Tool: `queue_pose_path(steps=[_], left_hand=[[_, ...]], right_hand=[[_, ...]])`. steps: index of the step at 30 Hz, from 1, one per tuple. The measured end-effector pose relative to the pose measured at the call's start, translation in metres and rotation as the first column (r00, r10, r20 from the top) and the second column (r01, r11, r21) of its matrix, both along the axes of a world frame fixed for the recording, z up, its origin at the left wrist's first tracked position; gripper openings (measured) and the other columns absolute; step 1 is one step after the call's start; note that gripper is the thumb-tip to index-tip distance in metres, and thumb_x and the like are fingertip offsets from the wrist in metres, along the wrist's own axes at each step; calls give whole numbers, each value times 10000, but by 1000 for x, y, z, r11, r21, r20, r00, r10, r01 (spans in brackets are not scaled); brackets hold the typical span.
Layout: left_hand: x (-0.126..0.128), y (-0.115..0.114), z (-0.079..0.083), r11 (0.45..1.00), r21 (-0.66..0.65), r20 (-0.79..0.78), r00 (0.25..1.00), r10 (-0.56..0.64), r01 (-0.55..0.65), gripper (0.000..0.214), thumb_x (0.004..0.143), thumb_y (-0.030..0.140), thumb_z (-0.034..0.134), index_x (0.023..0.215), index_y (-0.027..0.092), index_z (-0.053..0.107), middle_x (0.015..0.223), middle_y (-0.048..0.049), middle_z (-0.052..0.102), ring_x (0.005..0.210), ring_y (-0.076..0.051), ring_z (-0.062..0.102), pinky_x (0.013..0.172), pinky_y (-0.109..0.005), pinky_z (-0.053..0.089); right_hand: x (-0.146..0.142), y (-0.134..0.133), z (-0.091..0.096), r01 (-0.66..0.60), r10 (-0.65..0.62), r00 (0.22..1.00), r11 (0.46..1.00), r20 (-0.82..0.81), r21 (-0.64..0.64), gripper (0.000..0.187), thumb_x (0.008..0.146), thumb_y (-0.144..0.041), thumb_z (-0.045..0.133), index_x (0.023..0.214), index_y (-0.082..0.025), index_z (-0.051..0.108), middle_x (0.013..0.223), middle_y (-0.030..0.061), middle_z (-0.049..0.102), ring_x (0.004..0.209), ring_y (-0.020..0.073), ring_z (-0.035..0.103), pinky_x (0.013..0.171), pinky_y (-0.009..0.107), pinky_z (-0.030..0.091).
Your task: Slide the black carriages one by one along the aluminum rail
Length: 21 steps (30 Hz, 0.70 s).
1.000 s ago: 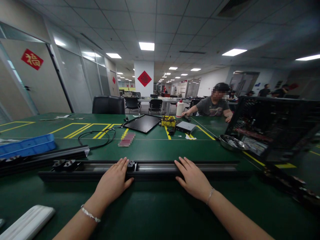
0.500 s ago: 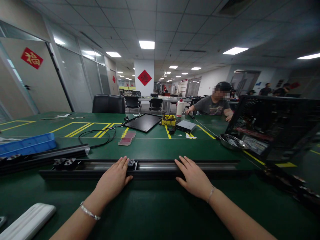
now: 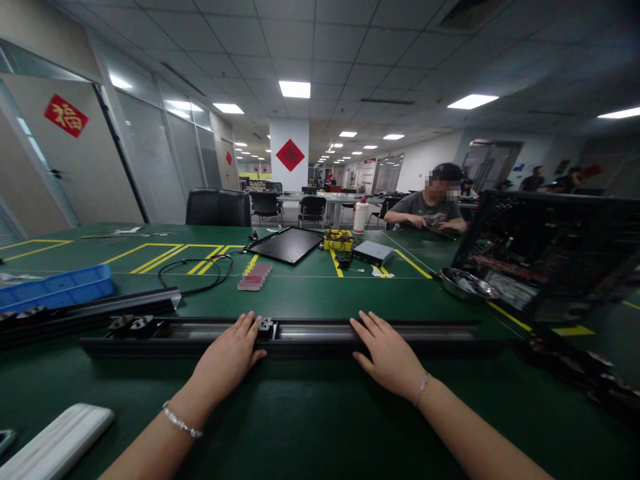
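A long black rail lies across the green table in front of me. My left hand rests flat on the rail's near edge, fingers stretched out, its fingertips beside a small black slider block. To the right, my right hand lies flat on the same rail with fingers spread. Neither hand holds anything. Two more black blocks sit on the rail's left end.
A second black rail and a blue tray lie at the left, a white bar at the near left. A black crate and metal dish stand right. Farther back lie a cable, dark panel and grey box. A person sits behind.
My hands stay on the rail, almost unmoved. The person at the back has drawn the arms in toward the body.
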<state>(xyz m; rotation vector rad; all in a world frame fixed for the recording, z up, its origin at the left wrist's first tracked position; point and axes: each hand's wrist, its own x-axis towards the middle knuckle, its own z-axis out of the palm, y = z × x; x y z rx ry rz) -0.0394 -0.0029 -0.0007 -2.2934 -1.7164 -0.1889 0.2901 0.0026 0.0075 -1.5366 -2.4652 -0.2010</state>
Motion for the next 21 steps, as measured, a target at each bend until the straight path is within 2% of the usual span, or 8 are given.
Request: queue_pose_path(steps=[7, 13, 21], left_hand=[[4, -3, 7, 999, -37, -66, 998, 13, -16, 595, 806, 367, 501, 1308, 56, 421, 1388, -200, 382, 1278, -279, 369, 1046, -393, 343], [7, -6, 13, 998, -64, -24, 1000, 1, -3, 583, 808, 351, 479, 1288, 22, 437, 1380, -204, 389, 1285, -291, 354, 1049, -411, 341], [1, -7, 18, 994, -103, 36, 999, -35, 39, 555, 801, 395, 443, 1260, 87, 485, 1374, -151, 428, 1283, -287, 358, 1032, -439, 365]], right_hand=[[0, 1, 1, -7, 7, 1000, 1000, 6, 2, 595, 834, -436, 457, 1369, -188, 382, 1434, 119, 334, 1319, 288, 275, 1064, 452, 262], [-1, -1, 4, -4, 4, 1000, 1000, 17, -7, 599, 836, -442, 454, 1373, -190, 376, 1427, 121, 347, 1312, 285, 291, 1060, 448, 274], [0, 1, -1, -14, 13, 1000, 1000, 7, 20, 586, 828, -406, 477, 1364, -185, 390, 1425, 130, 348, 1311, 287, 290, 1058, 448, 271]])
